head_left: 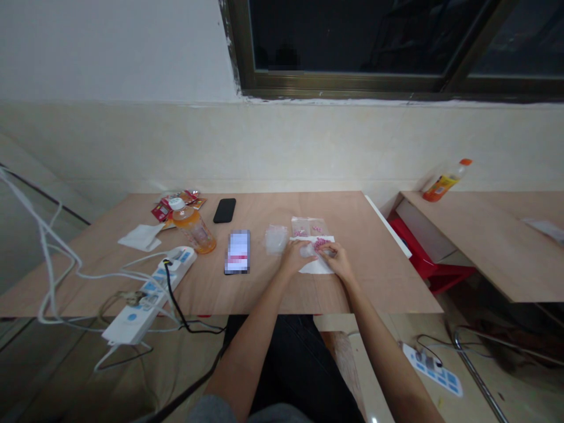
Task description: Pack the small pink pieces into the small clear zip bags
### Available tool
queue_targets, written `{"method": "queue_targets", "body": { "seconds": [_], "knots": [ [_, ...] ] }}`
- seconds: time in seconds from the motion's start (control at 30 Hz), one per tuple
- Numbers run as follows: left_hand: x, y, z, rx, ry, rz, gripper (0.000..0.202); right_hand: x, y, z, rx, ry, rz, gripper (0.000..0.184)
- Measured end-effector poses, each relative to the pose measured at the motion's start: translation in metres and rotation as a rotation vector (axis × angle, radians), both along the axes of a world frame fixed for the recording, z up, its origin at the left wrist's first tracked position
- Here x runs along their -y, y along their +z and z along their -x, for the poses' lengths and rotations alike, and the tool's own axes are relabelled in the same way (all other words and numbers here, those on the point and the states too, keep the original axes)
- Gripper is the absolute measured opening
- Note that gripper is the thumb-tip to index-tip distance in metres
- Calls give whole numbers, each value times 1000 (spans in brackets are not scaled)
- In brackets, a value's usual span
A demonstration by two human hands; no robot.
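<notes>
My left hand (pixel 294 257) is closed on a small clear plastic bag (pixel 307 251) above a sheet of white paper (pixel 318 268). Close by on the right, the fingers of my right hand (pixel 338 259) are pinched at a little heap of pink beads (pixel 321 242) on that paper; whatever they grip is too small to make out. Just behind the paper lie clear bags with pink bits in them (pixel 308 227). A stack of clear plastic bags (pixel 276 239) rests to the left of my left hand.
A lit phone (pixel 238 252), a dark phone (pixel 224 210), an orange drink bottle (pixel 194 226), a crumpled tissue (pixel 140 237) and red wrappers (pixel 162 210) occupy the left of the table (pixel 299 296). A corded power strip (pixel 150 296) overhangs the front edge. Another bottle (pixel 445 182) stands on the right-hand table.
</notes>
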State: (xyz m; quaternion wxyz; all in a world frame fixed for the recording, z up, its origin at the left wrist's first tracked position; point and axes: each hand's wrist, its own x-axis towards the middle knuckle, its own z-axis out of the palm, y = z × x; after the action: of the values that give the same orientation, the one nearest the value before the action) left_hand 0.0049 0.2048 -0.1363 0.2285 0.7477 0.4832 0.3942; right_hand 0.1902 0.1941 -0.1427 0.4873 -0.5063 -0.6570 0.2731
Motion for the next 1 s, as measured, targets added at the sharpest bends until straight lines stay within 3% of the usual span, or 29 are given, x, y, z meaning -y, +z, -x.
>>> {"method": "queue_targets", "body": {
  "seconds": [0.13,0.37,0.6,1.0],
  "knots": [
    [-1,-3,0,32,11,-6,50,-3,-4,-2,6,8,-5,21],
    [-3,-4,-1,86,36,38,50,-5,-8,-5,176,-224,-47,17],
    [-2,-4,-2,108,49,30,48,0,-1,-4,340,-205,-40,21],
    [-3,-5,-1,96,50,47,49,-1,0,-4,436,-210,-54,20]
  ]
}}
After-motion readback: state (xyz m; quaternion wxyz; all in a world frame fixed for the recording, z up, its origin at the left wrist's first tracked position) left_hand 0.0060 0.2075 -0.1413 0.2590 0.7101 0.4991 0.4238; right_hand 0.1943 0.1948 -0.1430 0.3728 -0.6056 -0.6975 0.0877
